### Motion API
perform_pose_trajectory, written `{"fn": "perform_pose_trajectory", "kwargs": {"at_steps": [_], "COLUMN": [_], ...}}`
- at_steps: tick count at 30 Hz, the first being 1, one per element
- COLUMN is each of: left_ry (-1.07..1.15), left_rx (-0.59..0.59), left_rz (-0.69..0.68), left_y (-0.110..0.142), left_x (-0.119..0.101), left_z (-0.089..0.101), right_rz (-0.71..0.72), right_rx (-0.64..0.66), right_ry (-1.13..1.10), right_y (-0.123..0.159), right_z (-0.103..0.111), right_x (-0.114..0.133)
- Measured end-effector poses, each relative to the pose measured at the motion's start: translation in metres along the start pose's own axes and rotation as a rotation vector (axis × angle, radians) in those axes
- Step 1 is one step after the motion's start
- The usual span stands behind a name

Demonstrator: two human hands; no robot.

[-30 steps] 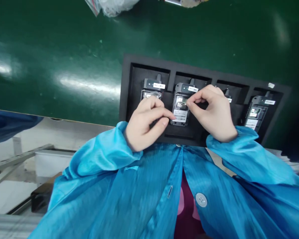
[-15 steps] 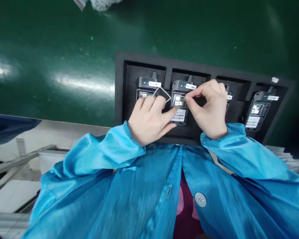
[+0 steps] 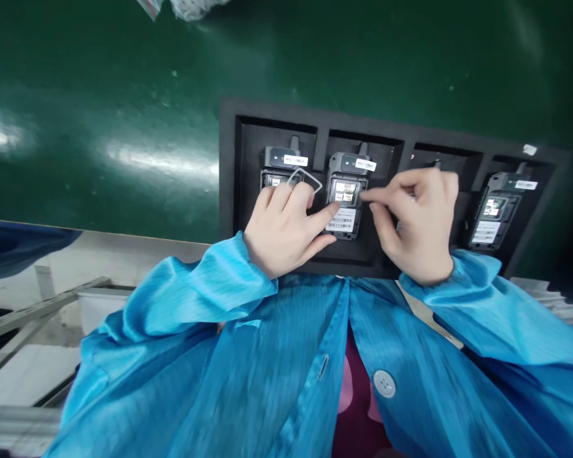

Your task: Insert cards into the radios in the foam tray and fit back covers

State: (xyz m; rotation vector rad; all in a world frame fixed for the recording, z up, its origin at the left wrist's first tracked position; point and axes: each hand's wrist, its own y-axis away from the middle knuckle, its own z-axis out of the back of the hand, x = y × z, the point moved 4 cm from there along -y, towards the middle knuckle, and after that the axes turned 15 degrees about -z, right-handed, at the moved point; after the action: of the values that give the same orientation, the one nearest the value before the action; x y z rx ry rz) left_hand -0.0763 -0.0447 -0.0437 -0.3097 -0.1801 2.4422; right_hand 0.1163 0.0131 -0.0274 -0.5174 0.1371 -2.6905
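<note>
A black foam tray (image 3: 228, 165) lies on the green surface and holds dark handheld devices in a row of slots. My left hand (image 3: 284, 226) has its fingers closed on a thin clear film (image 3: 307, 177), held above the first device (image 3: 281, 159). Its thumb tip touches the labelled back of the second device (image 3: 346, 191). My right hand (image 3: 420, 222) hovers over the third slot and hides the device there. Its forefinger and thumb point left toward the second device, slightly apart, with nothing visible between them. A fourth device (image 3: 497, 203) sits at the right.
The green tabletop (image 3: 124, 95) stretches beyond and left of the tray. A clear plastic bag (image 3: 186, 5) lies at the far edge. Below the table's near edge, at left, is a grey metal frame (image 3: 38, 305). My blue sleeves fill the foreground.
My right hand has let go of the second device and drawn back to the right, over the third slot. My left hand has lifted the clear film into view and set its thumb on the second device.
</note>
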Motion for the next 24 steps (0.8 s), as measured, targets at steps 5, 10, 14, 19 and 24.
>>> {"fn": "perform_pose_trajectory", "kwargs": {"at_steps": [5, 10, 14, 19, 24], "left_ry": [-0.002, -0.014, -0.027, -0.033, -0.039], "left_rx": [-0.029, -0.012, 0.026, 0.100, 0.099], "left_rz": [-0.011, -0.024, -0.011, 0.024, 0.036], "left_y": [0.000, -0.004, -0.009, -0.020, -0.021], "left_x": [0.000, -0.001, 0.001, 0.006, 0.009], "left_z": [0.001, 0.004, 0.006, 0.003, 0.001], "right_rz": [0.144, 0.170, 0.081, 0.029, 0.054], "right_rx": [0.068, 0.098, 0.118, 0.172, 0.181], "right_ry": [0.244, 0.250, 0.211, 0.248, 0.290], "right_y": [0.022, 0.023, 0.014, 0.007, 0.006], "right_z": [-0.002, 0.002, 0.003, -0.003, -0.005], "right_x": [0.001, 0.006, 0.006, 0.007, 0.006]}}
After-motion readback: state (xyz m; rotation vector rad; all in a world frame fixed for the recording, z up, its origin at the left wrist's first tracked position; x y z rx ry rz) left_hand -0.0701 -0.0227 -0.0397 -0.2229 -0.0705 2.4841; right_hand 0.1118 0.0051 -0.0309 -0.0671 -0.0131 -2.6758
